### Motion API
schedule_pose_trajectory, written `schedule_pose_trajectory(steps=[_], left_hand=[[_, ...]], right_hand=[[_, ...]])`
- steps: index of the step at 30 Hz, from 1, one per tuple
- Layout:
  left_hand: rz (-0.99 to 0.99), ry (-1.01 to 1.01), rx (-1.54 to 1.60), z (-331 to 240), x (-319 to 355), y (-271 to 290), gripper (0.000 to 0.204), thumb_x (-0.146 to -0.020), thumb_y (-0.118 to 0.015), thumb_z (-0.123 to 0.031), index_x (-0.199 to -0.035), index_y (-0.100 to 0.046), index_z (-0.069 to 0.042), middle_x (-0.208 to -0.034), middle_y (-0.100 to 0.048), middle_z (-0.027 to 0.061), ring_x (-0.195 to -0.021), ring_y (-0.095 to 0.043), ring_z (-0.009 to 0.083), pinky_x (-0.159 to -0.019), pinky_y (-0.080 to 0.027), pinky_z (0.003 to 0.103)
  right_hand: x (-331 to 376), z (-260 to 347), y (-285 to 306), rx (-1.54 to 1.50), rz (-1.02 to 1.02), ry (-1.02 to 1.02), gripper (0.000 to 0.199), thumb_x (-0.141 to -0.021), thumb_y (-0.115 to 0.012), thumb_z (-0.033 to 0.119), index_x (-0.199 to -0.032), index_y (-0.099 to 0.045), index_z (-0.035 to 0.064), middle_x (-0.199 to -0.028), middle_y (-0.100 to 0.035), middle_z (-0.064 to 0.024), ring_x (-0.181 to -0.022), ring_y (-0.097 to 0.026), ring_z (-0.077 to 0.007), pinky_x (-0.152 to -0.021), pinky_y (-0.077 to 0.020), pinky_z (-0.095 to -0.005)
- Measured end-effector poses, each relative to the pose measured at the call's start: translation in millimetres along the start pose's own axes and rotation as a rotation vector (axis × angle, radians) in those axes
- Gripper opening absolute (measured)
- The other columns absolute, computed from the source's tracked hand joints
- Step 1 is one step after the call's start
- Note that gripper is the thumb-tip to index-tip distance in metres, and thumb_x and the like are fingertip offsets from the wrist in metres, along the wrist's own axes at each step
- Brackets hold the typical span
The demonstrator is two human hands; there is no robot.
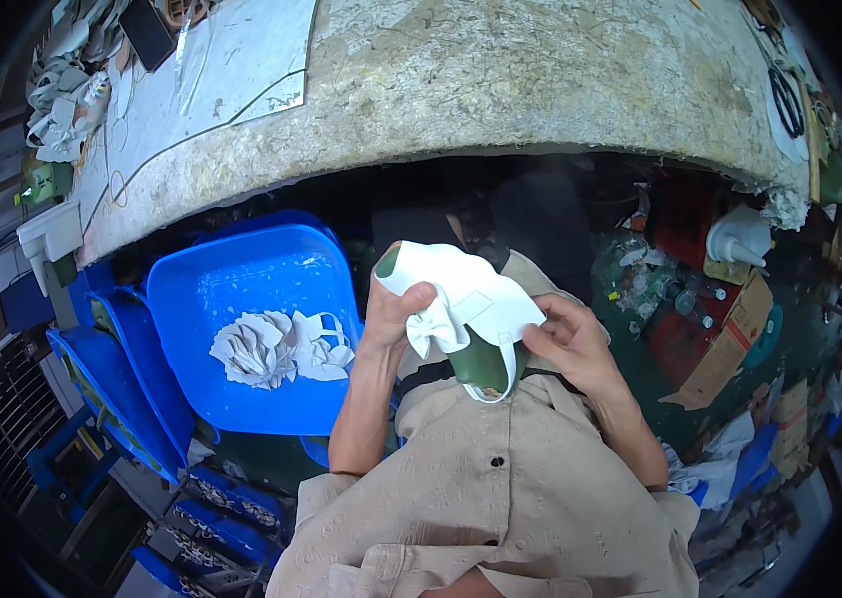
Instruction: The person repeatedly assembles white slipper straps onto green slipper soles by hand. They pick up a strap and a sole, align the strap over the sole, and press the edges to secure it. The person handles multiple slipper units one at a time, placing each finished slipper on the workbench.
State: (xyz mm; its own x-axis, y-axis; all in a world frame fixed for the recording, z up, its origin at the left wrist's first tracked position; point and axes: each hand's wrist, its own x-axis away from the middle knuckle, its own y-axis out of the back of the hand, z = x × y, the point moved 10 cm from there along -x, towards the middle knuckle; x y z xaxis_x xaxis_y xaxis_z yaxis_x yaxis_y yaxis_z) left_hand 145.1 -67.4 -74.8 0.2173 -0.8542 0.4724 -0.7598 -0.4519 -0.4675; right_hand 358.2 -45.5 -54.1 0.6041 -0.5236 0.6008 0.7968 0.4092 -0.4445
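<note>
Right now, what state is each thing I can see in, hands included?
Left hand: closed around the white upper.
Right hand: fingers at the upper's right end; grip unclear.
White upper: held up, partly covering the green form.
Green form: partly covered.
Blue basin: holding white pieces.
White pieces: bunched together.
Phone: lying flat, screen dark.
Worktable: stained.

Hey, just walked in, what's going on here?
A person has a white piece with a bow lying over a green form. The left hand grips the piece near the bow; the right hand has its fingers at the right edge. More pale pieces lie in a blue tub on the left.
</note>
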Motion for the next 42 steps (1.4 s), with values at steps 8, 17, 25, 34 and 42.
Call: schedule_pose_trajectory(steps=[8, 17, 25, 34, 42], left_hand=[[0.182, -0.007, -0.074, -1, -13, -31, 0.056, -0.066, -0.094, -0.033, -0.095, -0.058, -0.003, -0.102, -0.068, 0.0129, -0.088, -0.069, 0.0177, -0.074, -0.056, 0.030], [0.240, -0.030, -0.164, 3, -19, -40, 0.057, -0.065, -0.095, -0.039, -0.088, -0.055, -0.006, -0.097, -0.067, 0.0152, -0.083, -0.068, 0.0193, -0.069, -0.056, 0.030], [0.395, -0.071, -0.230, -1, -16, -67, 0.056, -0.061, -0.097, -0.034, -0.087, -0.056, -0.006, -0.093, -0.065, 0.0136, -0.078, -0.064, 0.0182, -0.067, -0.053, 0.030], [0.598, -0.122, -0.128, 0, -4, -88, 0.057, -0.060, -0.102, -0.030, -0.090, -0.060, -0.006, -0.087, -0.063, 0.0097, -0.072, -0.060, 0.0184, -0.064, -0.051, 0.032], [0.828, -0.206, -0.096, -16, 16, -127, 0.054, -0.050, -0.101, -0.013, -0.092, -0.070, -0.001, -0.093, -0.069, 0.0159, -0.077, -0.067, 0.0229, -0.067, -0.052, 0.034]], right_hand=[[3, -4, 18, 0.015, -0.139, 0.012, 0.024, -0.095, -0.075, 0.011, -0.110, -0.071, -0.0074, -0.102, -0.074, -0.0099, -0.087, -0.071, -0.0119, -0.078, -0.0569, -0.0234], [2, -17, 29, 0.012, -0.161, -0.069, 0.023, -0.094, -0.076, 0.013, -0.106, -0.074, -0.0070, -0.090, -0.074, -0.0091, -0.080, -0.070, -0.0118, -0.072, -0.0567, -0.0239], [4, -36, 29, 0.050, -0.113, -0.199, 0.015, -0.093, -0.075, 0.008, -0.099, -0.073, -0.0064, -0.089, -0.073, -0.0092, -0.080, -0.069, -0.0136, -0.071, -0.0564, -0.0266], [-1, -44, 21, 0.070, 0.094, -0.297, 0.016, -0.089, -0.079, 0.005, -0.098, -0.072, -0.0057, -0.089, -0.073, -0.0084, -0.083, -0.069, -0.0140, -0.075, -0.0558, -0.0266], [-40, -77, -12, 0.375, 0.725, -0.453, 0.047, -0.074, -0.091, 0.010, -0.111, -0.064, 0.0012, -0.099, -0.067, -0.0018, -0.086, -0.065, -0.0122, -0.074, -0.0529, -0.0276]])
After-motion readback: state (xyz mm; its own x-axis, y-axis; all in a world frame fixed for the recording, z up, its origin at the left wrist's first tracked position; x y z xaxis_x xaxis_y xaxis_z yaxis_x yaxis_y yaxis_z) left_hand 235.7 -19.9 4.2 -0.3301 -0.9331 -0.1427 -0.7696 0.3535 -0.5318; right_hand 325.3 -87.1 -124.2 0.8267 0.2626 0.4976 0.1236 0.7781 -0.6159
